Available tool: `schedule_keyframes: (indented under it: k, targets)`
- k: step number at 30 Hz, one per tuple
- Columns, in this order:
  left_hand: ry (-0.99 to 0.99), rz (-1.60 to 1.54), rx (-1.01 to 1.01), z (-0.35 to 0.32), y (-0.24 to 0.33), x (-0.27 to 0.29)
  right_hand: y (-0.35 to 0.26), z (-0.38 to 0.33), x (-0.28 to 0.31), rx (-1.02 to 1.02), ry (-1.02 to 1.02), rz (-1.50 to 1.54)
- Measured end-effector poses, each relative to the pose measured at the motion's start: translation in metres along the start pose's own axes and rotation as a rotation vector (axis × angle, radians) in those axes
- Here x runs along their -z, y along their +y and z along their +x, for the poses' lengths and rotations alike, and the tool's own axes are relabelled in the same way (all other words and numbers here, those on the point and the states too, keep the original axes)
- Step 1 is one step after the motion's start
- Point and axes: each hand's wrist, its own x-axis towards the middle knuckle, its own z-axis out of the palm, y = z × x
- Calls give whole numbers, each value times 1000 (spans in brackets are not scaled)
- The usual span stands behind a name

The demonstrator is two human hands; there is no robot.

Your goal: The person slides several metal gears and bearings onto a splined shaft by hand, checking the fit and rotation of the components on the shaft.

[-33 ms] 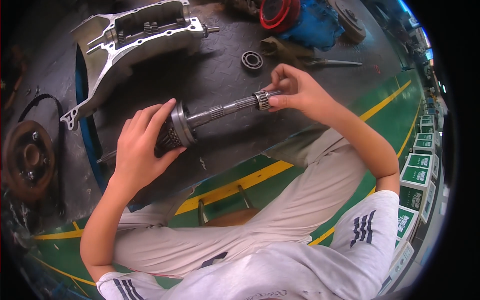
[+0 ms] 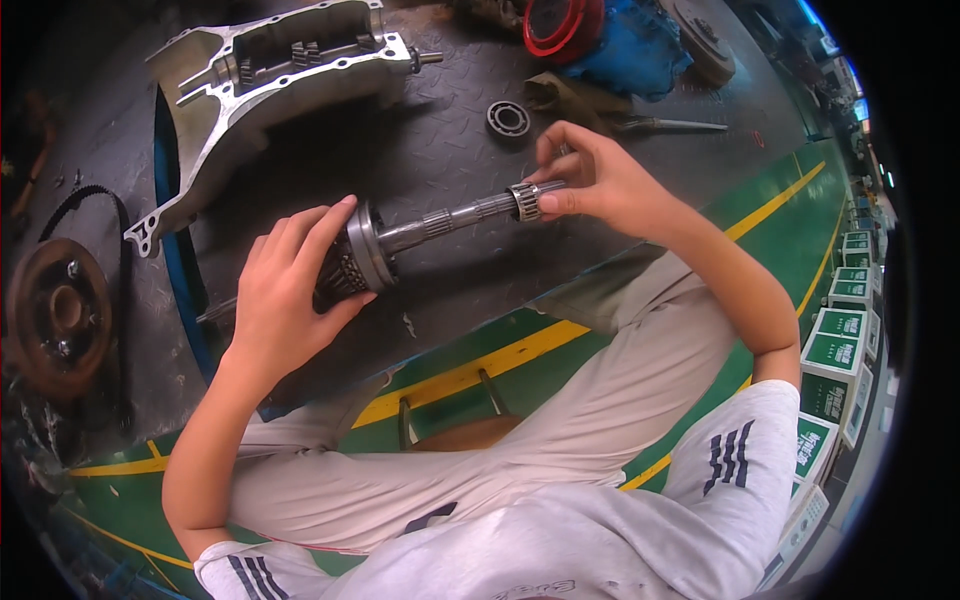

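Observation:
A splined gearbox shaft [image 2: 462, 215] lies slantwise over the near part of the bench, its right end higher in the picture. My left hand [image 2: 292, 268] is wrapped round the gears and the synchronizer ring [image 2: 371, 247] at the shaft's left part; the palm hides some of the gears. A thin shaft end sticks out beyond that hand's left side. At the right end, the thumb and fingers of my right hand [image 2: 600, 190] pinch a caged needle roller bearing [image 2: 526, 202], which sits around the shaft. The fingertips on its far side are partly hidden.
An opened gearbox housing [image 2: 210, 150] with gears inside stands at the back left. Beyond my right hand lie a ball bearing [image 2: 508, 119], a screwdriver [image 2: 675, 126], a brown cloth [image 2: 560, 95] and a blue-and-red part [image 2: 625, 50]. A rusty pulley [image 2: 62, 312] and a toothed belt [image 2: 122, 300] are far left.
The whole view has shifted very slightly. Both hands keep their hold on the shaft and the bearing.

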Motion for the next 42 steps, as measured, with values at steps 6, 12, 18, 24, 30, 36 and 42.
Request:
schedule_keyframes:
  k: [6,12,18,24,30,36,42]
  targets:
    - [-10,-2,12,-1,1,2,-23,24,-16,146,-153,-439]
    - [-19,-21,34,-2,1,4,-44,57,-56,260,-330,-631]
    - [-32,-4,54,1,7,4,-38,70,-85,315,-334,-537]
    - [3,2,97,1,11,-1,-33,54,-82,886,-7,-1002]
    - [-12,20,95,-1,10,4,-61,16,-93,299,-479,-1045]
    - [-5,-5,52,7,2,2,-60,13,-90,295,-268,-856]
    - [-20,9,98,3,5,2,-57,22,-91,324,-337,-908]
